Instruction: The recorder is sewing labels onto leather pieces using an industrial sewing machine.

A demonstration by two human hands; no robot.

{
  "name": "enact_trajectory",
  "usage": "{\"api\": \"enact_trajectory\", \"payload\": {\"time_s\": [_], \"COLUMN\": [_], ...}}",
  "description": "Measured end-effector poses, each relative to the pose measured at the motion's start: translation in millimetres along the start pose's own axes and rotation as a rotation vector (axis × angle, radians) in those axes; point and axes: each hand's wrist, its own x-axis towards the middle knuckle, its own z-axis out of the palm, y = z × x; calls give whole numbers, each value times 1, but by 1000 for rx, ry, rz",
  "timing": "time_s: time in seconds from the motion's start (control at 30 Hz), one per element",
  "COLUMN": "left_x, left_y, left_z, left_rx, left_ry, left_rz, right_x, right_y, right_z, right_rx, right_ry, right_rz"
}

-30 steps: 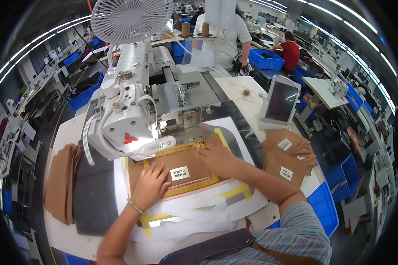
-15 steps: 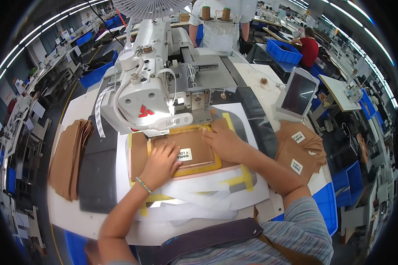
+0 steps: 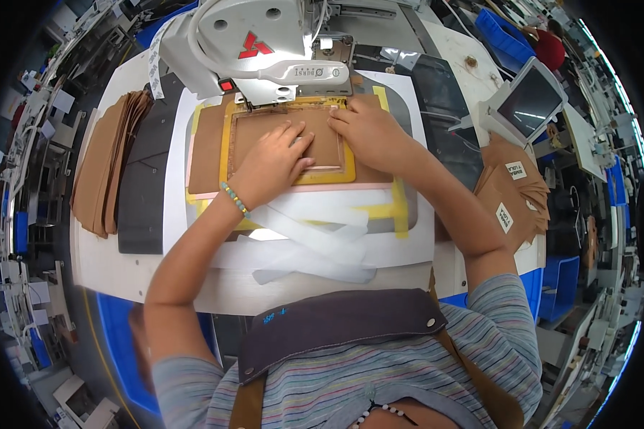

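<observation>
My left hand (image 3: 272,159) lies open on a brown panel (image 3: 322,146) inside a yellow rectangular frame (image 3: 315,177), fingers spread over its middle. My right hand (image 3: 372,136) is at the frame's upper right corner, fingers bent but apart, fingertips resting on the panel's edge; nothing visible is held. The frame and brown material sit on a white sheet (image 3: 179,229) with yellow tape (image 3: 401,218), just below the head of a white sewing machine (image 3: 225,46). Loose translucent strips (image 3: 315,261) lie nearer me.
Brown pieces are stacked at left (image 3: 104,164); more, bearing white labels, lie at right (image 3: 511,196) below a tablet on a stand (image 3: 529,96). Blue crates (image 3: 558,286) stand beside the table. Another person in red (image 3: 551,50) is at the far upper right.
The view has tipped downward, raising the table in the picture. My left hand has slid right across the panel, now covering where the white label showed. My right hand stays near the corner.
</observation>
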Motion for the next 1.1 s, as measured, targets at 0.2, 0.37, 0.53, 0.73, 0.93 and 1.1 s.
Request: {"api": "enact_trajectory", "payload": {"time_s": [0.2,0.37,0.53,0.73,0.93,1.1], "left_x": [-3,-7,-9,-14,-37,-67], "left_y": [-5,-12,-19,-25,-44,-57], "left_z": [3,4,4,1,-17,-39], "left_rx": [-29,-65,-54,-88,-135,-144], "left_ry": [38,52,123,100,45,54], "left_rz": [18,-5,18,-58,-110,-162], "right_x": [12,24,33,23,-21,-38], "right_y": [-11,-17,-20,-20,3,12], "right_z": [3,12,24,13,-17,-25], "right_rx": [-34,-22,-68,56,133,131], "right_ry": [7,89,202,112,156,46], "right_rz": [-39,-93,-169,-188,-103,-17]}}
